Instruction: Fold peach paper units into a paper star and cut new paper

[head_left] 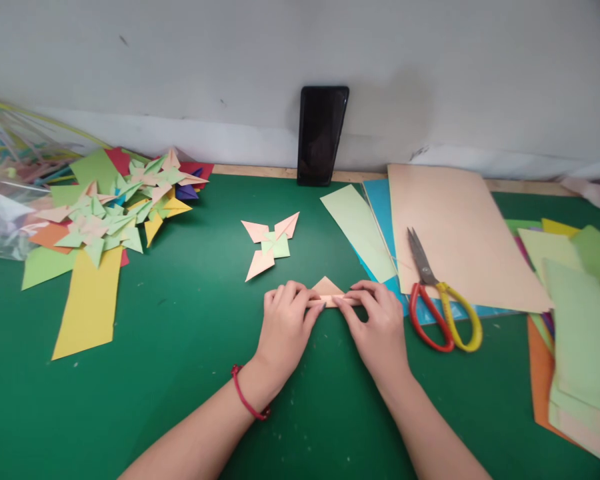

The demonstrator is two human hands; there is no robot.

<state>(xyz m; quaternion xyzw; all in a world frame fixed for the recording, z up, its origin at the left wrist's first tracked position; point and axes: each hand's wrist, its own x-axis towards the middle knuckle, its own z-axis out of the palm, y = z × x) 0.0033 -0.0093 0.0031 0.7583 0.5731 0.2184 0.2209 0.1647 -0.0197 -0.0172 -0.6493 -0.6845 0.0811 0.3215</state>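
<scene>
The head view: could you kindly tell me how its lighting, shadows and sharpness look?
Head view: soft, fairly even light; a faint shadow on the wall right of the phone; whitish glare on the plastic bag at far left; folded paper between left hand and right hand reasonably clear; side edges softer and stretched.

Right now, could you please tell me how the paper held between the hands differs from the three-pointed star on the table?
The held paper is in the left hand and the right hand; the star lies untouched. The held paper looks peach; the star mixes peach with pale green. The held paper shows one peak; the star shows three points. Both are folded.
</scene>
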